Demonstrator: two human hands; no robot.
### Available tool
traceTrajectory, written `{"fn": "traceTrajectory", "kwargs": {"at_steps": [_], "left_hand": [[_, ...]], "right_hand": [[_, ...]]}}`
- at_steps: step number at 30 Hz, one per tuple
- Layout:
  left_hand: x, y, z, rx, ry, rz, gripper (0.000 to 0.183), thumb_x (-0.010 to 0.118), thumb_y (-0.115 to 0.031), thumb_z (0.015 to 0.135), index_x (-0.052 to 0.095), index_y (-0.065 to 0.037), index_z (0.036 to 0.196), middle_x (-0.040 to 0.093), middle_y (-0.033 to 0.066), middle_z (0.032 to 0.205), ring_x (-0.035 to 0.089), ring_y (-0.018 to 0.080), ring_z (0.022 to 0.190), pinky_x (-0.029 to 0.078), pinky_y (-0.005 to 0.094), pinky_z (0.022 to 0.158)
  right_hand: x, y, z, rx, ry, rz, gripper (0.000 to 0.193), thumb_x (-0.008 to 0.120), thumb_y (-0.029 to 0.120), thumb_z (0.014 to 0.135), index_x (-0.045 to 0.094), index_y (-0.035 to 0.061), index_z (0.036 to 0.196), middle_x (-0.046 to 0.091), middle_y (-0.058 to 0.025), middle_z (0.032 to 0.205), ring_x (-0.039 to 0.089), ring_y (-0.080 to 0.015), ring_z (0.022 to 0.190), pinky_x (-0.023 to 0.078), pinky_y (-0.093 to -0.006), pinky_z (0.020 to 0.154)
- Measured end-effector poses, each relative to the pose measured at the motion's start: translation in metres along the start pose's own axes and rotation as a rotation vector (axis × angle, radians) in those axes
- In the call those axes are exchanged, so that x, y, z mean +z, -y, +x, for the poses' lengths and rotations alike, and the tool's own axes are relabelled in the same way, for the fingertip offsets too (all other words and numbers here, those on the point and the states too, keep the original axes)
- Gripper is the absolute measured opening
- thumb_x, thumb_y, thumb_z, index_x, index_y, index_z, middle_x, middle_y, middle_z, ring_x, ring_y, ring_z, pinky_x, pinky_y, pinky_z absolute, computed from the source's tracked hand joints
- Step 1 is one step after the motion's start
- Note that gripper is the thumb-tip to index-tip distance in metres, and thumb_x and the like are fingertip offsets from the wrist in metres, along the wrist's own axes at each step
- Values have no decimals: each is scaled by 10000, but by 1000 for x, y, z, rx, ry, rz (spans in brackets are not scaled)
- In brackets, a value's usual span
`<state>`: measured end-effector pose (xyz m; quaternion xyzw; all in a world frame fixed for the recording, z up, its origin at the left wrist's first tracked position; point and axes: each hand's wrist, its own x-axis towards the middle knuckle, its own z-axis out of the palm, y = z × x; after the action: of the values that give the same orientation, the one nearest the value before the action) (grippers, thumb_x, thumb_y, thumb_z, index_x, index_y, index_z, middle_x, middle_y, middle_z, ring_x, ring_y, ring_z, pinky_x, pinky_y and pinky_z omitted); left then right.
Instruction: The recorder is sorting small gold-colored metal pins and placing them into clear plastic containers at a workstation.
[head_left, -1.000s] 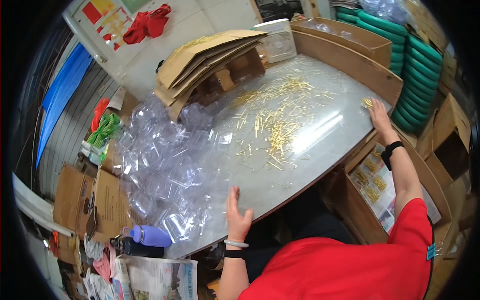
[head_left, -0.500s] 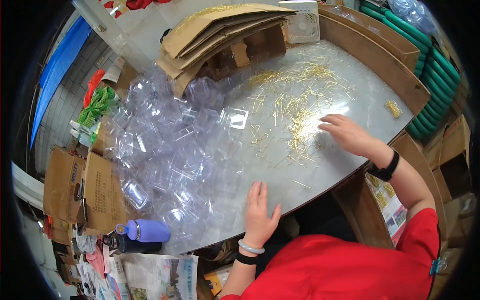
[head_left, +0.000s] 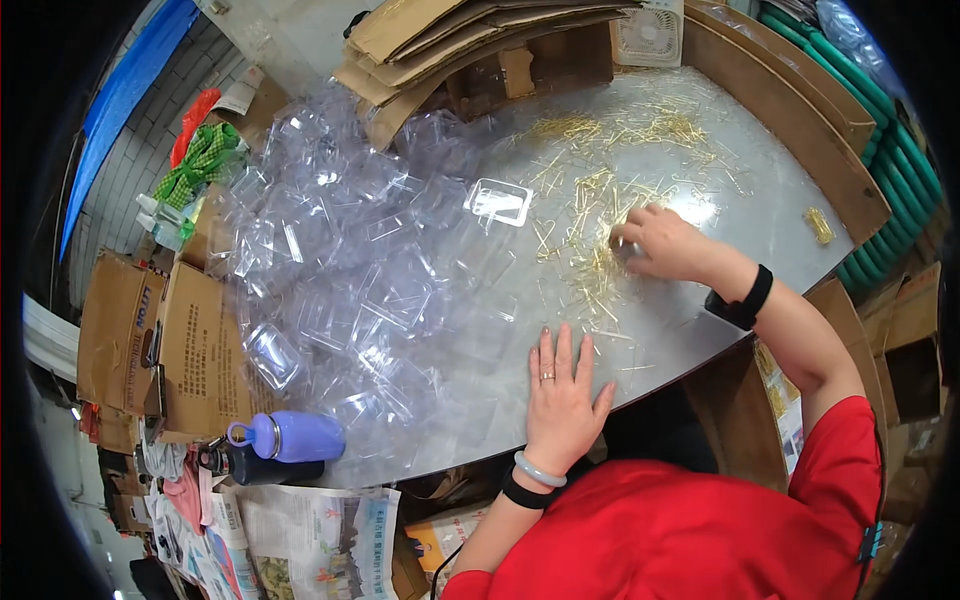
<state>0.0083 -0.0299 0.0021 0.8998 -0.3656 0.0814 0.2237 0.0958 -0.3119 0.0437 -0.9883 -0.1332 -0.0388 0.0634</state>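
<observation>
Thin gold metal hooks (head_left: 598, 288) lie in a loose heap on the grey table (head_left: 700, 325), with more scattered toward the back. At the right edge of this heap, my right hand (head_left: 668, 244) reaches in with its fingers curled down; what sits between the fingertips is hidden. My left hand (head_left: 563, 405) lies flat near the table's front edge, fingers stretched out and holding nothing. To its left spreads a big pile of clear plastic boxes (head_left: 385, 285). A small bundle of gold hooks (head_left: 819, 226) rests apart by the right edge.
Stacked cardboard sheets (head_left: 440, 45) and a small white fan (head_left: 648, 38) stand at the back. A cardboard strip (head_left: 790, 120) borders the table's right rear. A purple bottle (head_left: 305, 437) lies beside a black one at the front left, near open cartons (head_left: 200, 350).
My right hand has moved in to the heap, and its fingers have curled down. My left hand has slid right and forward, flattening on the table. The whole view has shifted slightly.
</observation>
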Motion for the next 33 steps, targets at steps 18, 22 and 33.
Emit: {"fn": "traceTrajectory", "kwargs": {"at_steps": [18,22,33], "left_hand": [[11,0,-3,-17,-132,-7,751,694,-353,916,408,100,1443,412,297,1470,361,456,1400,271,554,1193],[18,2,-2,-28,-144,18,754,677,-381,926,409,103,1438,418,293,1462,369,449,1393,271,549,1194],[12,0,-5,-32,-146,25,972,732,-573,839,397,93,1462,432,289,1473,376,445,1399,259,545,1204]], "right_hand": [[16,19,-21,-229,-92,82,559,812,270,781,631,108,1284,623,-84,1220,575,-297,1184,474,-423,990],[12,7,-21,90,-130,-45,537,775,371,826,642,108,1275,633,-96,1234,581,-306,1197,491,-441,973],[13,8,-22,-100,-41,207,152,654,188,818,709,77,904,693,-151,951,633,-367,987,523,-456,850]]}}
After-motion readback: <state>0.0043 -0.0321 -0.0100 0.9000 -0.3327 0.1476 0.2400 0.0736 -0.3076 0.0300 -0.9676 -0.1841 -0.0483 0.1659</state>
